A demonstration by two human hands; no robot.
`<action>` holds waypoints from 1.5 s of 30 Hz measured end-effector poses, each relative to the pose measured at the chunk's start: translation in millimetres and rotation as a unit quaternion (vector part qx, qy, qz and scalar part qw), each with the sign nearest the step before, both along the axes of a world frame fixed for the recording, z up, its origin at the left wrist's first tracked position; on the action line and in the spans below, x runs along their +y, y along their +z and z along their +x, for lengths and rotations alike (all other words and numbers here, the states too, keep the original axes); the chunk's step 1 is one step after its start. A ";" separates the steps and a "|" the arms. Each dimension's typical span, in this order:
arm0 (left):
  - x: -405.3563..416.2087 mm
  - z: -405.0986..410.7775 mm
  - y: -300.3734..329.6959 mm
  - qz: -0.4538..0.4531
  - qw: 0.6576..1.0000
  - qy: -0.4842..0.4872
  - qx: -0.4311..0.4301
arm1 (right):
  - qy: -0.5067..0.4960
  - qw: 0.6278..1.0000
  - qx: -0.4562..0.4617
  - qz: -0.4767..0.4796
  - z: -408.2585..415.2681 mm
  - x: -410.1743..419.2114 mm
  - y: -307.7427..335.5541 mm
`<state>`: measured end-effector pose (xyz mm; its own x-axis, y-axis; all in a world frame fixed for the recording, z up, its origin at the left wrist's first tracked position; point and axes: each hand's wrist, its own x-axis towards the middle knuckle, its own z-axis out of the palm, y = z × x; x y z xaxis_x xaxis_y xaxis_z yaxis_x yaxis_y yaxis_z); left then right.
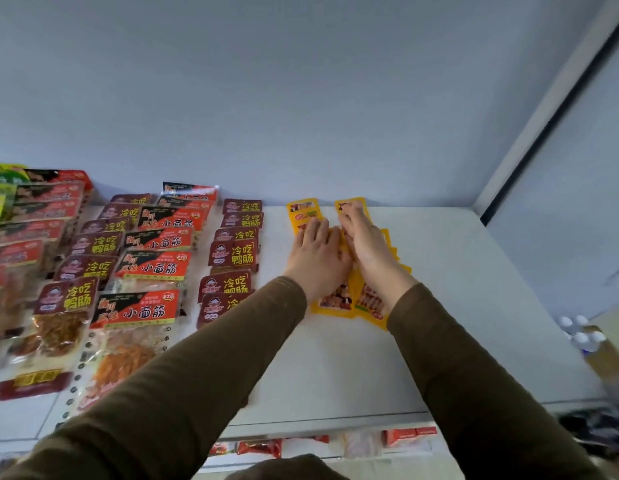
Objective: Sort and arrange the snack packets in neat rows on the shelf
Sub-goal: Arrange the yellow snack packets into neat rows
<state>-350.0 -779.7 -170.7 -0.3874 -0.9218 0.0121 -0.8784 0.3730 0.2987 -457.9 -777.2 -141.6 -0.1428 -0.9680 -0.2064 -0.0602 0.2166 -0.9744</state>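
Two rows of yellow snack packets (336,301) lie overlapped on the white shelf (439,271), running from its back wall toward me. My left hand (316,252) lies flat with straight fingers on the left yellow row (303,211). My right hand (365,242) presses on the right yellow row (370,303), fingertips at its rearmost packet (351,204). Both hands cover the middle of the rows.
Left of the yellow packets run rows of dark red packets (237,252), red-and-black packets (152,268) and more red ones (41,209), with green packets (1,188) at the far left. A lower shelf (336,441) holds more packets. Bottle caps (578,329) show at right.
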 end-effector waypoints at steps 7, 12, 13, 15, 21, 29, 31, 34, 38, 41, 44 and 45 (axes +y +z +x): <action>21.0 39.9 10.4 0.004 0.997 -0.047 -0.053 | 0.000 1.000 0.011 -0.027 -13.6 -5.0 -9.8; 48.7 68.3 10.9 0.002 0.994 -0.081 -0.075 | 0.037 0.997 0.041 -0.060 10.7 -15.4 -3.9; 51.2 70.8 12.6 0.005 0.993 -0.087 -0.073 | 0.053 0.995 0.066 -0.059 18.6 -20.0 -4.3; 58.1 73.7 18.4 0.005 0.994 -0.090 -0.061 | 0.069 0.991 0.112 -0.037 32.3 -28.0 -9.3; 102.1 77.8 22.9 0.021 0.991 -0.039 -0.125 | 0.052 0.965 0.258 0.011 43.8 -57.1 -16.9; 116.8 73.2 13.8 0.008 0.991 -0.020 -0.133 | 0.078 0.979 0.190 -0.013 53.0 -72.2 -4.0; 112.3 73.6 11.6 0.005 0.992 -0.018 -0.128 | 0.118 0.980 0.159 0.012 51.4 -71.1 -0.2; 102.9 71.3 8.1 -0.006 0.991 -0.006 -0.130 | 0.175 0.965 0.192 0.018 49.9 -67.6 0.8; 89.1 66.2 5.2 -0.030 0.990 0.038 -0.134 | 0.110 0.977 0.173 -0.052 48.8 -77.8 7.7; 91.9 65.4 6.3 -0.029 0.989 0.048 -0.136 | 0.082 0.980 0.166 -0.074 47.0 -89.2 11.7; 101.1 65.5 10.7 -0.008 0.991 0.038 -0.129 | 0.095 0.978 0.176 -0.058 48.9 -94.1 5.6; 101.5 67.2 13.2 -0.008 0.991 0.036 -0.126 | 0.100 0.979 0.169 -0.048 49.7 -94.0 2.7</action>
